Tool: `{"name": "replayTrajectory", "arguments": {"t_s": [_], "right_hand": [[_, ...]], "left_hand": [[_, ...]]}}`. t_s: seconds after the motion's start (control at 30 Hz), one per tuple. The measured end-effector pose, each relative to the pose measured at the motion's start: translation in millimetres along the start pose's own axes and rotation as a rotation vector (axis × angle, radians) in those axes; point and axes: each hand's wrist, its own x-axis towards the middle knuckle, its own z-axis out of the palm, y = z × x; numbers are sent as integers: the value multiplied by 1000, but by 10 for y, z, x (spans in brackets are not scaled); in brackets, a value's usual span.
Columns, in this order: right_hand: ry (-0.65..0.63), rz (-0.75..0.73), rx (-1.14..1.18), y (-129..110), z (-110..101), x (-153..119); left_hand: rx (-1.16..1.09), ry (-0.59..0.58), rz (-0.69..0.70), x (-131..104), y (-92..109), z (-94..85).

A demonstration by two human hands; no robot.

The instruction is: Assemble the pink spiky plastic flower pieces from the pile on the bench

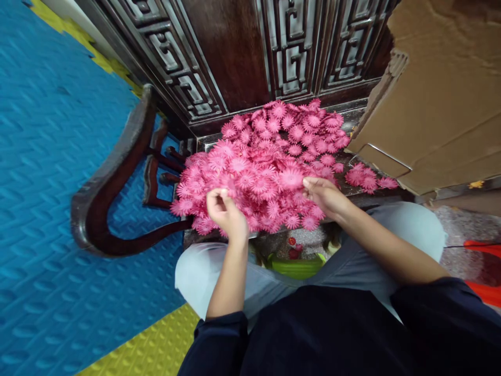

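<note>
A large heap of pink artificial flower heads (258, 203) lies on a dark wooden seat in front of me. Over the right side of the heap, my right hand (323, 197) pinches one pale pink flower head (291, 178) by its edge. My left hand (229, 213) is over the near left part of the heap, thumb and fingertips pressed together. Pink petals blur just beyond those fingertips, so I cannot tell what is between them. A few separate flower heads (368, 177) lie at the right end of the seat.
A carved dark wood panel (238, 52) rises behind the heap, with a curved armrest (92, 209) at left. Brown cardboard (442, 104) stands at right beside a bent metal wire (385, 152). A green plastic object (295, 267) sits below, between my knees. Blue matting (47, 183) covers the left floor.
</note>
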Motion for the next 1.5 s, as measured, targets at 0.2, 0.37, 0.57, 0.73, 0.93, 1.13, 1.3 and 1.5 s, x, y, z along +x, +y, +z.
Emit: {"name": "replayTrajectory", "arguments": {"t_s": [0.2,0.37,0.57,0.73,0.93,1.13,1.3,1.5], "right_hand": [[-37,-1,20,-36,-17,-3],[-117,55,-37,61,33,-17],[-108,64,-61,89,52,-11],[-148,67,-63,45,100,-39],[-131,29,-43,93,112,-30],[-131,10,-28,160,118,-20],[-128,5,2,153,131,-31],[-140,6,2,150,134,-38]], "left_hand": [[372,-133,197,137,-112,-16],[496,-194,276,-8,-108,33],[336,-388,418,-256,90,38],[265,-514,354,-409,150,81],[18,-603,56,-450,124,126],[-1,-581,-26,-464,136,135],[-37,-597,-44,-477,179,127],[-155,-654,-167,-441,194,111]]}}
